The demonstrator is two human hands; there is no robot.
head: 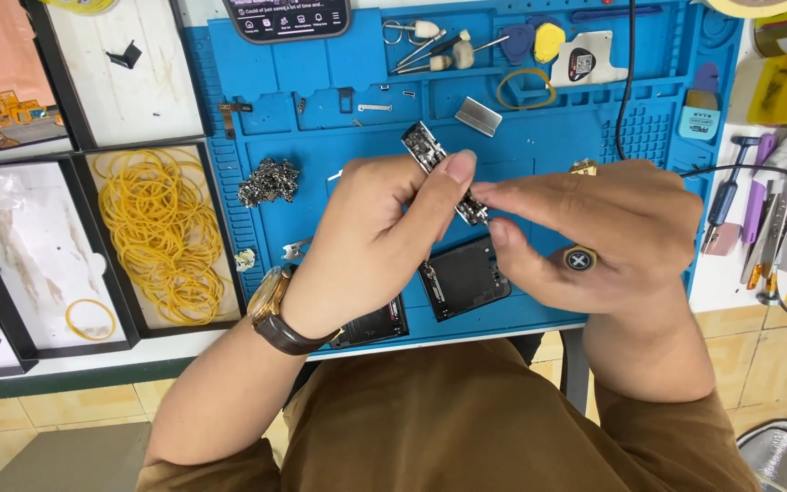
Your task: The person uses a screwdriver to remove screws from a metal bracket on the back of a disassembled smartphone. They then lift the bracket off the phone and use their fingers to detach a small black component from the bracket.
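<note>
My left hand (371, 237) pinches a narrow dark circuit board (428, 153) between thumb and fingers, above a blue work mat (321, 118). My right hand (594, 232) meets it from the right, its fingertips on the board's lower end, with the round cross-marked end cap of a screwdriver (578, 260) showing between its fingers. Below the hands lies an opened black phone body (464, 278) on the mat, partly hidden by my left wrist, which wears a brown-strapped watch (272, 305).
A tray of yellow rubber bands (161, 228) stands at the left. A phone with a lit screen (289, 18) lies at the mat's top edge. Picks, tweezers and brushes (453, 46) sit at the top, a screw heap (268, 179) mid-left, hand tools (776, 219) at the right.
</note>
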